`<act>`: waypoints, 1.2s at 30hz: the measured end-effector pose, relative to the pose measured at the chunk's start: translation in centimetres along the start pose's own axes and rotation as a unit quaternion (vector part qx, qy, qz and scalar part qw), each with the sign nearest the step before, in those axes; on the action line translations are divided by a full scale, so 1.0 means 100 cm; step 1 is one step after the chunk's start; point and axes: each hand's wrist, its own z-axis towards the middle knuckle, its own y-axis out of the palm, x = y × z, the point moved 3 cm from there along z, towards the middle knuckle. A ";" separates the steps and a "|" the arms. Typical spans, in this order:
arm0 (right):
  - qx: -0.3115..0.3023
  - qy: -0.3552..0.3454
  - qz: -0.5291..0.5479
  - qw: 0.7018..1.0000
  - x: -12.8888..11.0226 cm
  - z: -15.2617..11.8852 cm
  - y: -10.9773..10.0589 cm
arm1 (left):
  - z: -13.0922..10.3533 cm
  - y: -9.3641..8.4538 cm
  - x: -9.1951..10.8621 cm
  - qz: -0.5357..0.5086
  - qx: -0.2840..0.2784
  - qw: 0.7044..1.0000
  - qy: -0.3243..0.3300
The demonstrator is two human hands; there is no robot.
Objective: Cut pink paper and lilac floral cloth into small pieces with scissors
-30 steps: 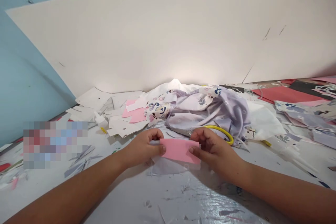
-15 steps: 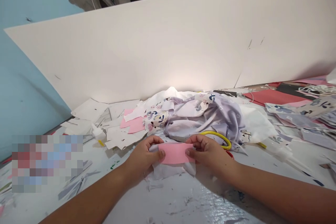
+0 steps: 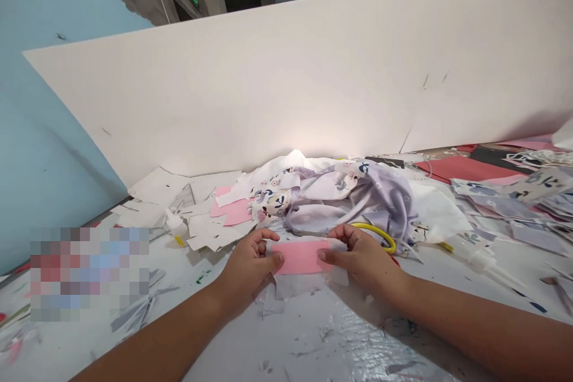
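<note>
A small pink rectangle of paper or card (image 3: 299, 258) lies against a larger pale, thin piece of fabric (image 3: 293, 286). My left hand (image 3: 255, 259) pinches the left end, its thumb on the pink face and its fingers behind. At the other end my right hand (image 3: 358, 253) does the same, thumb on the pink edge. Pale fabric shows past the pink piece at the right and below. Just beyond my hands sits a heap of lilac and white floral fabric (image 3: 349, 191). Scissors with a yellow handle (image 3: 378, 233) lie by my right hand, partly hidden.
Left of the heap are white card scraps (image 3: 156, 186), pink pieces (image 3: 235, 210) and a small white glue bottle (image 3: 176, 227). Another white bottle (image 3: 481, 259) lies at right, near stacked fabric pieces (image 3: 532, 191) and red sheets (image 3: 461, 168). A white board (image 3: 277, 83) stands behind.
The pale fabric now shows more at the right end and along the top of the pink piece. Both hands keep their pinch. The view has shifted slightly.
</note>
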 end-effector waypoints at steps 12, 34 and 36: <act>-0.061 0.017 0.105 0.992 0.007 0.008 -0.002 | 0.007 -0.004 -0.009 -0.017 -0.006 1.000 0.024; -0.026 0.036 0.081 0.996 0.010 0.009 0.000 | 0.014 -0.005 -0.009 -0.010 0.047 0.999 0.023; -0.027 0.039 0.099 0.994 0.008 0.009 0.001 | 0.015 -0.006 -0.010 0.008 0.060 0.998 0.029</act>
